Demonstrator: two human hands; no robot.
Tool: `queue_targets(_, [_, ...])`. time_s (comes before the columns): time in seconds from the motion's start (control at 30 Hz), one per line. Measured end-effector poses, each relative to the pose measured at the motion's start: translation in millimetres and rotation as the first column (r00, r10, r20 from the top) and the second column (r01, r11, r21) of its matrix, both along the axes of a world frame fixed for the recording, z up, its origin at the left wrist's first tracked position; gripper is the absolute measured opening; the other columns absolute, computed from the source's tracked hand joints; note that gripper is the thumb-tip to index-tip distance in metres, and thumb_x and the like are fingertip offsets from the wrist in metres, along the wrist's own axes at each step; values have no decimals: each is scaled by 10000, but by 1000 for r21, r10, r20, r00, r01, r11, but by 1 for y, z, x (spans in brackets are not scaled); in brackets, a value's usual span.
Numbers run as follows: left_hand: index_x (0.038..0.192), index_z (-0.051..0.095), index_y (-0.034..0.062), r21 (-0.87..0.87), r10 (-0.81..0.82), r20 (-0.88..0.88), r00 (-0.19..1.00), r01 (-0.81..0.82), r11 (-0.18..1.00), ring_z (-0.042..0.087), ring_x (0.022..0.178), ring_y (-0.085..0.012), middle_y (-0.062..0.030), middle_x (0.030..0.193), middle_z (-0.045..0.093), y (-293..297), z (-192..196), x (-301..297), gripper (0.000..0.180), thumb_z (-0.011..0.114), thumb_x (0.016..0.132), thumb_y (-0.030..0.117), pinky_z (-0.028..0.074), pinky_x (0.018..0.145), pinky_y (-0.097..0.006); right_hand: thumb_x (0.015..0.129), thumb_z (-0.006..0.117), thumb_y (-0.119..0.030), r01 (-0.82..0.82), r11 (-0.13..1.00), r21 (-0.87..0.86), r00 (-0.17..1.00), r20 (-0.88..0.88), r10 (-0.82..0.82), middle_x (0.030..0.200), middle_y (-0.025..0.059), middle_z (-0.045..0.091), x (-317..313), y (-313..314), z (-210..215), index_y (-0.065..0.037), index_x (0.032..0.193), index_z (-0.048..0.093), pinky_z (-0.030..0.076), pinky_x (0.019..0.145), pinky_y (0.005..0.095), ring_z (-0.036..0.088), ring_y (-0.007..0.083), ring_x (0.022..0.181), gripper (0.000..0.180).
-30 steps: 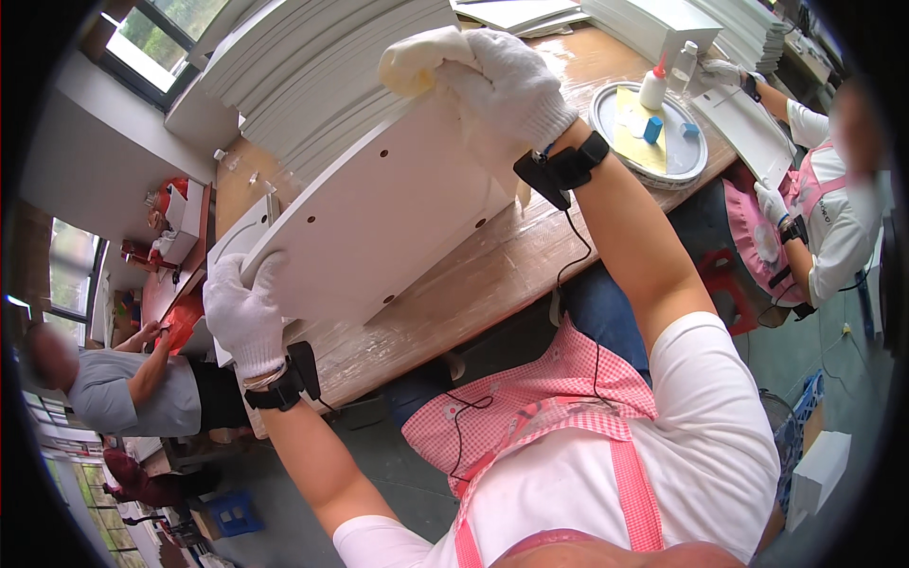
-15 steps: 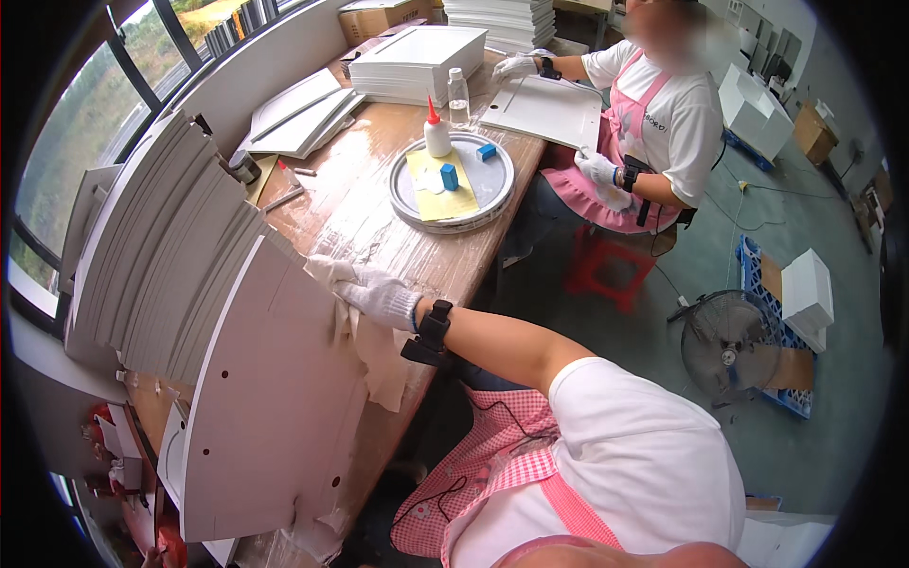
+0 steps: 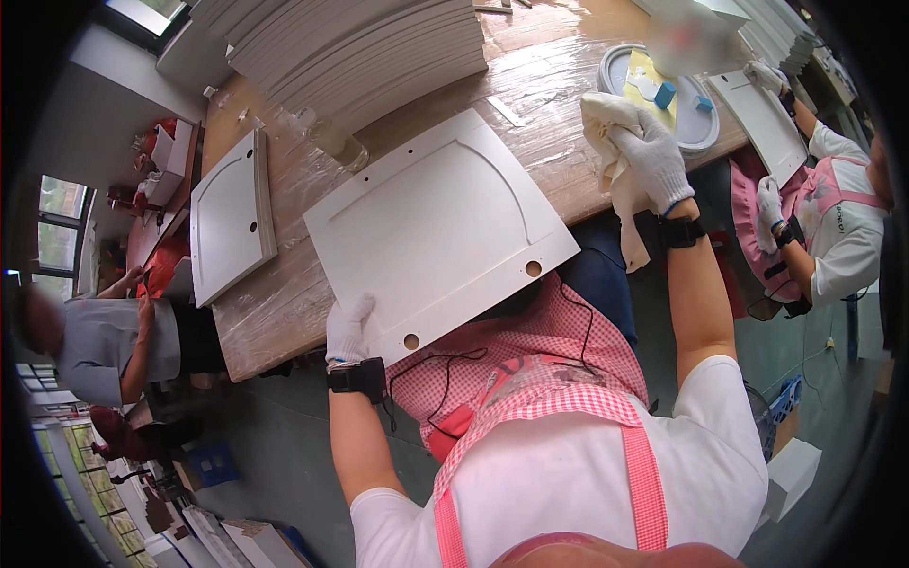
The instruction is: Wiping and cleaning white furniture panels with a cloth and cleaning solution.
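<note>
Here's the left hand [image 3: 350,327], gloved in white, closed on the near left corner of a white panel [image 3: 440,241], fingers on its face and the rest of the grip hidden. And there's the panel, right in the middle, lying askew across the front of the table [image 3: 289,327], its near edge out past the tabletop and above the pink checked apron [image 3: 540,417]. A curved groove runs over its face, two large round holes line the near side, two small dark ones the far side. Over to the right hand [image 3: 651,156], gloved too, and it's bunched around a cream cloth [image 3: 620,185], the tail dangling below the fingers, well apart from the panel! Just beyond the panel's far left side sits a clear bottle [image 3: 331,142], close by a tall stack of white boards [image 3: 350,52]. Left of that, a low pile of grooved panels [image 3: 230,218]. Out right, a round tray [image 3: 701,133] carries a yellow sheet and two blue blocks [image 3: 665,95], with a co-worker [image 3: 838,204] beyond, gloved hands at another white panel [image 3: 760,128].
</note>
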State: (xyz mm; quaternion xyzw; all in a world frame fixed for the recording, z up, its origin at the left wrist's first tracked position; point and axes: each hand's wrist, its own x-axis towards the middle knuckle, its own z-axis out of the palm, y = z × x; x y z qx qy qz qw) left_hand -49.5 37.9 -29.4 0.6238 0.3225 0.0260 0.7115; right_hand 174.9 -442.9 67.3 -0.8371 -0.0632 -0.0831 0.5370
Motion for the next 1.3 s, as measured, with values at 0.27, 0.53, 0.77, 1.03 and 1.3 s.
queue_targets(0.27, [1325, 605, -38, 566, 51, -204, 978, 75, 821, 673, 1107, -261, -197, 1224, 700, -3, 32, -14, 621, 764, 877, 362, 526, 951, -369, 894, 718, -385, -109, 947, -301, 989, -126, 73, 1364, 255, 617, 23, 42, -19, -30, 1471, 504, 480, 1042, 406, 611, 369, 1260, 710])
queue_targets(0.53, [1034, 720, 24, 645, 70, 7, 998, -58, 762, 682, 857, -224, -107, 903, 711, -12, 65, -24, 262, 684, 935, 264, 532, 828, -347, 834, 735, -296, -223, 610, -760, 970, -111, 217, 1404, 249, 548, 12, 71, -73, -119, 1438, 565, 444, 1087, 455, 536, 431, 1274, 652])
queue_targets(0.77, [1064, 675, 22, -86, 168, 374, 912, -147, 985, 686, 824, -153, -40, 942, 697, -50, 105, -14, 246, 653, 1031, 265, 579, 839, -329, 902, 698, -274, -105, 813, -573, 958, 160, 236, 1430, 250, 558, 14, 56, -73, -16, 1422, 563, 431, 1114, 428, 544, 395, 1306, 596])
queue_targets(1.03, [1234, 619, 13, -156, -340, 707, 620, 606, 780, 633, 1087, -150, -73, 1158, 651, -191, 150, 32, 449, 441, 1116, 408, 499, 1007, -335, 1059, 530, -255, -644, 722, 254, 764, 158, 626, 1277, 158, 640, -115, 118, 49, 67, 1430, 522, 466, 1040, 332, 617, 207, 1168, 492])
queue_targets(1.3, [1508, 470, 28, -138, -502, 703, 504, 789, 599, 539, 1202, -125, -69, 1329, 606, -220, 174, 29, 572, 532, 1080, 404, 430, 1003, -258, 1078, 484, -207, -314, 943, 110, 924, 263, 277, 669, 19, 508, -105, 70, 24, 6, 790, 577, 376, 586, 312, 470, 132, 612, 370])
